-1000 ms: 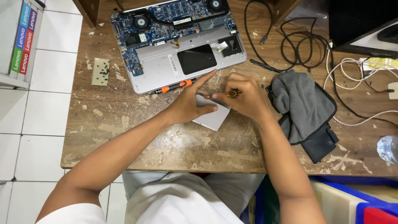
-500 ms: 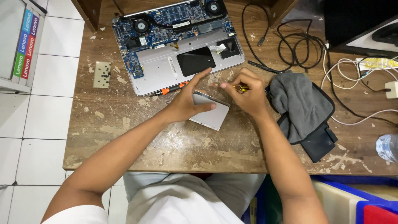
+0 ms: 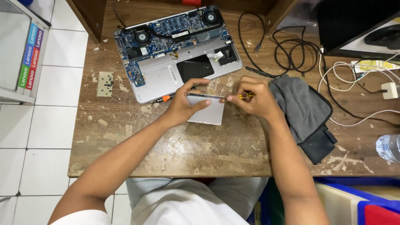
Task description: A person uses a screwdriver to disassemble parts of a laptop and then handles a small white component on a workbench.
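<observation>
My left hand (image 3: pixel 185 100) grips a flat silver drive-shaped part (image 3: pixel 207 110) tilted up on the worn wooden table (image 3: pixel 166 146). My right hand (image 3: pixel 252 98) pinches a small yellow-handled tool (image 3: pixel 241 96) whose tip meets the part's right edge. Just behind my hands lies an opened laptop (image 3: pixel 175 50) with its blue board, two fans and an empty dark bay exposed. An orange-and-black screwdriver (image 3: pixel 164 98) lies along the laptop's front edge, partly hidden by my left hand.
A grey cloth pouch (image 3: pixel 302 112) lies right of my right hand. Black and white cables (image 3: pixel 300 54) coil at the back right. A small tray with screws (image 3: pixel 105 83) sits at the left. A plastic bottle (image 3: pixel 389 148) is at the right edge.
The silver part has been lifted from lying flat to standing tilted on its edge in my left hand. My right hand has moved the small tool to its right edge.
</observation>
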